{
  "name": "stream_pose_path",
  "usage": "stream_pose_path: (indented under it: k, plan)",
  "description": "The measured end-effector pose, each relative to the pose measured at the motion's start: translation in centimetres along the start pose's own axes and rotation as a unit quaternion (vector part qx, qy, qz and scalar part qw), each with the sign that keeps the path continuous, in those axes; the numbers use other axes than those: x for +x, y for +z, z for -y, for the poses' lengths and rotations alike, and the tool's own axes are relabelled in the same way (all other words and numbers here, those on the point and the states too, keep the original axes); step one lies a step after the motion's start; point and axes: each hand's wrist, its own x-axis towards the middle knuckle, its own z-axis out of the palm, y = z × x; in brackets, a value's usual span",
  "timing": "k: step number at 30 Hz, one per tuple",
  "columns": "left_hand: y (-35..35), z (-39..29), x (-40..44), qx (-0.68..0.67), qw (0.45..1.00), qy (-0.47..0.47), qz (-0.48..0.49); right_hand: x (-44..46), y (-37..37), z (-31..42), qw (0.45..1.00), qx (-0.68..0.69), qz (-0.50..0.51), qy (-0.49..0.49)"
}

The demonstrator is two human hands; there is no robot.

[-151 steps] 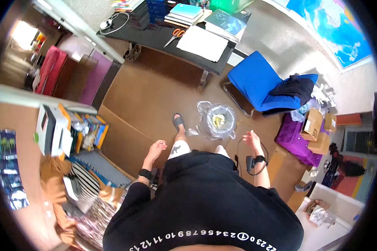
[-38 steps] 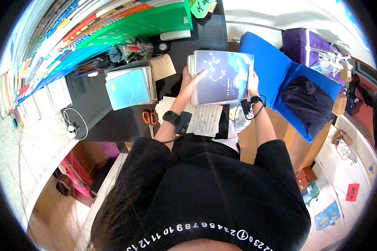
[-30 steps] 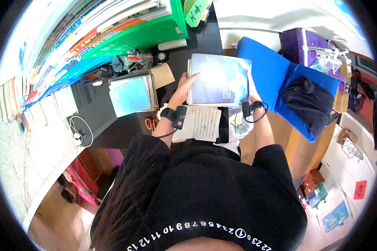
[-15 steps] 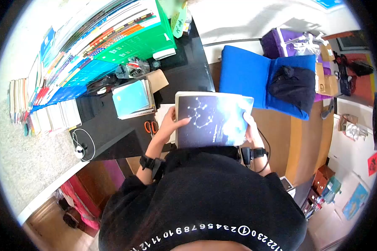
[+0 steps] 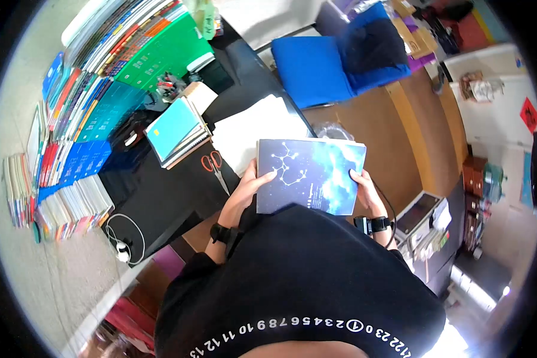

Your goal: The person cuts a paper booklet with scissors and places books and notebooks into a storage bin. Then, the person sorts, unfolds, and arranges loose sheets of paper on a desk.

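Observation:
A notebook (image 5: pixel 313 176) with a dark blue starry cover and white constellation lines is held close to my body. My left hand (image 5: pixel 250 185) grips its left edge, thumb on the cover. On the opposite edge, my right hand (image 5: pixel 367 188) holds it the same way; the fingers underneath are hidden. Left of the notebook, orange-handled scissors (image 5: pixel 213 164) lie on the black desk (image 5: pixel 161 200). White paper sheets (image 5: pixel 250 131) spread just beyond them, partly behind the notebook.
A stack of notebooks with a turquoise cover (image 5: pixel 173 131) lies on the desk. Files and books (image 5: pixel 110 89) line its far left side, near a white cable (image 5: pixel 125 250). A blue chair (image 5: pixel 313 68) with dark cloth stands ahead, and a cabinet (image 5: pixel 420 212) is at right.
The view has turned toward the right, so the chair sits higher and the desk looks tilted. More of the white paper and the scissors now shows. Both hands still hold the notebook.

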Motion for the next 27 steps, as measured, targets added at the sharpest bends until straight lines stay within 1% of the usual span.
stream_pose_path:
  k: [3,4,6,9,10,12,13,14,15,17,19,20,21,22,23,24,25,27]
  plan:
    - [1.6,1.4,-0.9,0.001,0.997,-0.038,0.066,-5.1,-1.4,-3.9,0.997,0.031,-0.074,-0.013]
    - [2.3,1.9,-1.1,0.000,0.994,-0.039,0.106,-7.3,-1.6,-5.2,0.994,0.047,-0.099,-0.017]
    - [4.1,3.1,-1.5,0.067,0.987,-0.038,0.143,-11.1,-2.3,-7.5,0.987,0.078,-0.133,-0.048]
    - [6.9,5.2,-0.5,0.065,0.967,-0.087,0.232,-15.8,-3.9,-11.6,0.970,0.131,-0.190,-0.078]
    - [8.2,5.9,-0.4,0.090,0.961,-0.096,0.244,-17.3,-4.2,-13.4,0.961,0.152,-0.211,-0.092]
    - [11.1,7.0,0.7,0.141,0.941,-0.106,0.288,-18.8,-5.0,-16.6,0.935,0.193,-0.267,-0.134]
    - [11.9,8.5,1.9,0.155,0.932,-0.092,0.316,-19.4,-5.1,-18.1,0.919,0.208,-0.300,-0.147]
    - [13.3,9.3,2.5,0.163,0.921,-0.107,0.338,-19.8,-5.8,-20.1,0.908,0.227,-0.315,-0.158]
    - [13.5,9.7,6.7,0.165,0.915,-0.126,0.345,-16.7,-7.1,-19.2,0.900,0.236,-0.332,-0.155]
    - [16.8,11.4,9.3,0.193,0.892,-0.158,0.376,-16.6,-8.5,-20.8,0.877,0.261,-0.370,-0.159]
    - [19.4,12.7,10.7,0.223,0.870,-0.180,0.401,-17.4,-9.3,-22.8,0.848,0.299,-0.395,-0.188]
    - [20.6,13.8,11.3,0.237,0.859,-0.174,0.419,-17.6,-9.8,-24.0,0.838,0.315,-0.399,-0.201]
    - [21.6,14.9,11.8,0.254,0.852,-0.160,0.429,-17.3,-10.5,-26.6,0.820,0.335,-0.412,-0.214]
    - [22.0,16.7,11.6,0.272,0.842,-0.133,0.447,-18.2,-9.2,-25.9,0.792,0.391,-0.382,-0.272]
    - [23.3,17.5,11.7,0.279,0.833,-0.138,0.457,-18.2,-10.4,-27.5,0.784,0.395,-0.391,-0.275]
    - [25.4,18.4,11.6,0.283,0.823,-0.140,0.472,-18.8,-12.3,-28.9,0.776,0.395,-0.403,-0.282]
    - [28.8,19.5,10.3,0.291,0.818,-0.138,0.476,-21.1,-14.2,-29.5,0.755,0.396,-0.440,-0.282]
    - [34.7,22.2,7.6,0.306,0.800,-0.127,0.501,-26.1,-17.5,-30.8,0.739,0.412,-0.441,-0.300]
